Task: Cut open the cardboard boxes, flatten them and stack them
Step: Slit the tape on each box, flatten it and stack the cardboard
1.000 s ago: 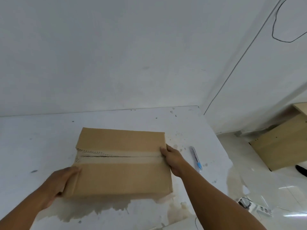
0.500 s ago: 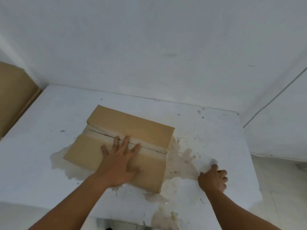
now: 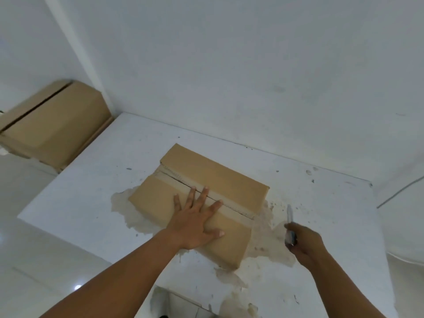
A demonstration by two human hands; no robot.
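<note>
Two cardboard boxes are seen in a room with a plain white wall [image 3: 229, 65]. At the far left, the larger box [image 3: 55, 125] is set against the wall beside the table, above a pale glossy floor [image 3: 27, 249]; a dark slit runs across its top. The white table [image 3: 91, 180] is pushed into the corner, and its surface is marked with small specks and a broad, pale brownish stain [image 3: 270, 244] that spreads out from under the smaller box and toward the near edge.

The smaller box [image 3: 213, 177] is laid flat near the middle of the table, turned at an angle to its edges. A strip of pale tape runs along its top seam, and a dark line is seen along that seam.

The left hand [image 3: 195, 223] is pressed palm down on the smaller box, with the fingers straight and spread; the fingertips reach the taped seam and the thumb points to the right.

To the right, apart from the box, the right hand [image 3: 305, 244] is held over the stained part of the table, curled into a fist around a slim cutter [image 3: 289, 222] that points away from the person. Whether its blade is out cannot be told. At the far right, a thin cable [image 3: 399, 191] is seen against the wall.
</note>
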